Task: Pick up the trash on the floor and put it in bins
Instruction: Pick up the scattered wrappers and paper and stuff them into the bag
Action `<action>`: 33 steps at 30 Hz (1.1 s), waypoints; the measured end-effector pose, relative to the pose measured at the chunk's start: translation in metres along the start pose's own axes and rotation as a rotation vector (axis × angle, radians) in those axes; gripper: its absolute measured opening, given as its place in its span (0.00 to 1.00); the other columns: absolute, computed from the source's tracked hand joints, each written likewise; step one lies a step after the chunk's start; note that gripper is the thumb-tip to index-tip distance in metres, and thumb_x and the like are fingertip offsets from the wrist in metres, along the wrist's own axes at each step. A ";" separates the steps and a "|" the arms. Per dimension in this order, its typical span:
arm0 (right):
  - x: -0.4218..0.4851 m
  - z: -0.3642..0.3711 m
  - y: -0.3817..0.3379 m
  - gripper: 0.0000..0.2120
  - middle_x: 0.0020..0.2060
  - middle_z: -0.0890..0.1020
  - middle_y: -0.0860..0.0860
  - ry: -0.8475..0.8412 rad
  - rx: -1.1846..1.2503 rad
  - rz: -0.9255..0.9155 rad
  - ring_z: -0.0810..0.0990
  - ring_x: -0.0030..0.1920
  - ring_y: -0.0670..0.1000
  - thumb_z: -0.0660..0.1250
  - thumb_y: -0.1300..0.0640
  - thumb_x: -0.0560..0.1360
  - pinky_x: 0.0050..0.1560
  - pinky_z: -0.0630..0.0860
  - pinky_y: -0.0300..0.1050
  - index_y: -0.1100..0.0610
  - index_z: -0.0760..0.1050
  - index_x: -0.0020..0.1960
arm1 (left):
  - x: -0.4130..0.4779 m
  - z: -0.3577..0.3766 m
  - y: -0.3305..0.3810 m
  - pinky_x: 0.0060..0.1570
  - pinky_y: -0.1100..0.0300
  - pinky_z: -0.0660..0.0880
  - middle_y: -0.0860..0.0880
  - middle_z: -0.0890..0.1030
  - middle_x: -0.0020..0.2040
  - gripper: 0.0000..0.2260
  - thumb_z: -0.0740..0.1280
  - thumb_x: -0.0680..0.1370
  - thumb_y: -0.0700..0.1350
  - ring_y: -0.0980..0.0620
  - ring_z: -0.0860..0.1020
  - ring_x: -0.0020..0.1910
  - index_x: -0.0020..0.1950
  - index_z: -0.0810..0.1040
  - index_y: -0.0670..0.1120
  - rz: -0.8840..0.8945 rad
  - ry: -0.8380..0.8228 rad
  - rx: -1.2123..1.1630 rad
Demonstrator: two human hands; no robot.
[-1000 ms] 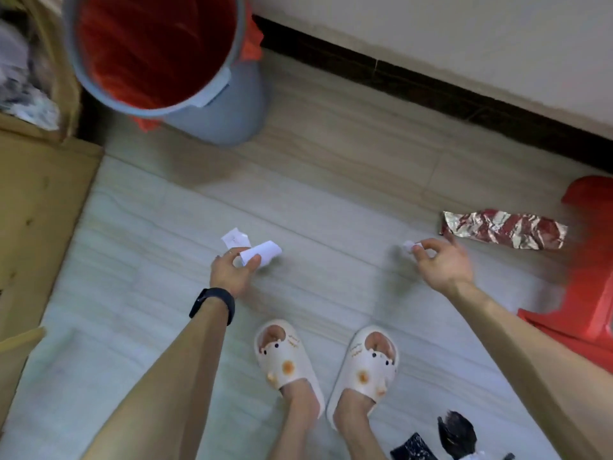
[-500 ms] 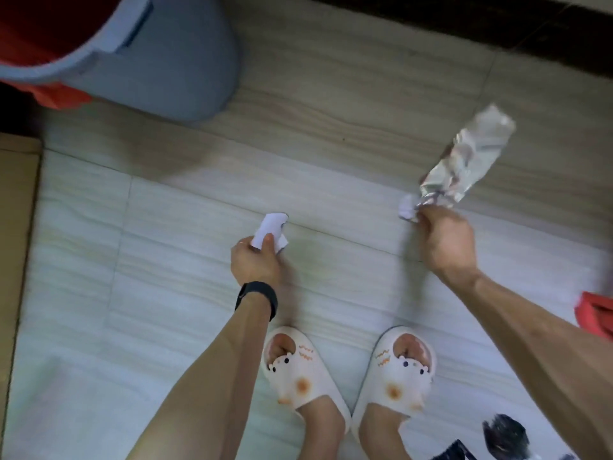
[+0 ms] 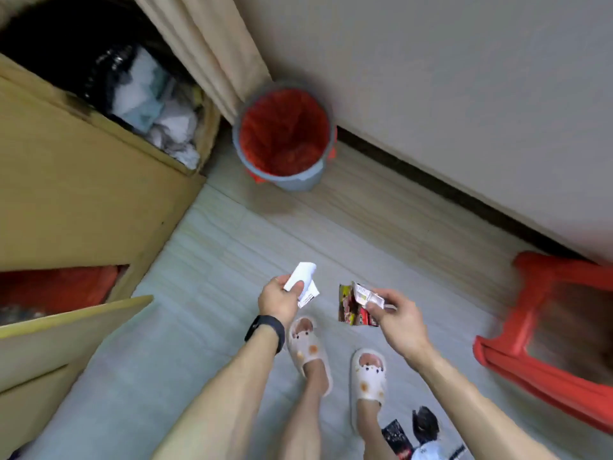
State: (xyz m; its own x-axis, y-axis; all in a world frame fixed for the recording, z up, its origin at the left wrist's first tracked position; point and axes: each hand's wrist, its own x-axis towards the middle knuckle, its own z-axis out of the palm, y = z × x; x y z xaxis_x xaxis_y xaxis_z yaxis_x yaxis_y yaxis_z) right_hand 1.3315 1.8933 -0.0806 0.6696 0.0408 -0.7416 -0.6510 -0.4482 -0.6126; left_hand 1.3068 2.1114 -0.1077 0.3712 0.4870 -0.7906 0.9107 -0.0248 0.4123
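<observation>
My left hand (image 3: 280,300), with a black band on the wrist, is closed on white paper scraps (image 3: 302,282) held above the floor. My right hand (image 3: 396,315) grips a crumpled red and foil snack wrapper (image 3: 353,305) together with a small white scrap. Ahead by the wall stands a grey bin with a red liner (image 3: 285,137), its mouth open and well beyond both hands. More dark wrappers (image 3: 411,433) lie on the floor behind my right foot.
A cardboard box (image 3: 83,194) fills the left side, with a black bag of trash (image 3: 156,107) behind it. A red plastic stool (image 3: 547,327) stands at the right. A beige curtain (image 3: 212,44) hangs behind the bin. My feet wear white slippers (image 3: 368,373).
I have risen from a crouch, so the floor is farther away. Both hands came up with their trash, and the right hand lifted the foil wrapper off the floor.
</observation>
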 end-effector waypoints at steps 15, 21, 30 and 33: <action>-0.298 0.026 -0.191 0.05 0.45 0.86 0.53 -0.438 0.094 -0.233 0.83 0.46 0.50 0.74 0.60 0.74 0.52 0.80 0.46 0.59 0.84 0.49 | -0.321 -0.236 0.015 0.50 0.43 0.80 0.44 0.83 0.53 0.10 0.67 0.80 0.45 0.42 0.83 0.47 0.59 0.72 0.43 0.090 -0.109 -0.836; -0.391 0.076 -0.183 0.15 0.46 0.84 0.59 -0.476 0.030 -0.282 0.82 0.47 0.57 0.79 0.47 0.67 0.57 0.77 0.59 0.57 0.84 0.45 | -0.397 -0.287 -0.046 0.53 0.40 0.79 0.47 0.84 0.50 0.16 0.71 0.71 0.54 0.47 0.83 0.50 0.55 0.76 0.48 0.196 0.073 -0.663; -0.513 0.159 -0.121 0.06 0.32 0.83 0.43 -0.272 -0.299 -0.568 0.78 0.33 0.39 0.73 0.53 0.74 0.37 0.74 0.34 0.53 0.81 0.39 | -0.464 -0.383 -0.240 0.47 0.51 0.81 0.56 0.80 0.49 0.07 0.71 0.75 0.46 0.51 0.83 0.43 0.50 0.74 0.54 0.161 0.442 -0.629; -0.545 0.184 -0.097 0.05 0.34 0.83 0.44 -0.345 -0.310 -0.598 0.79 0.33 0.41 0.74 0.55 0.74 0.34 0.73 0.30 0.51 0.81 0.40 | -0.485 -0.399 -0.312 0.48 0.53 0.79 0.58 0.79 0.46 0.08 0.72 0.74 0.46 0.55 0.80 0.45 0.47 0.74 0.54 0.068 0.514 -0.558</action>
State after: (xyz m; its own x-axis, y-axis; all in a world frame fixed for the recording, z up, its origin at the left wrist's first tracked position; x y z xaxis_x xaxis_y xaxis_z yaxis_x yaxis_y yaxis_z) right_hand 0.9645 2.0787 0.3325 0.6943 0.6102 -0.3815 -0.0471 -0.4904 -0.8702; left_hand 0.7705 2.2309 0.3278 0.1678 0.8487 -0.5015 0.6118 0.3093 0.7281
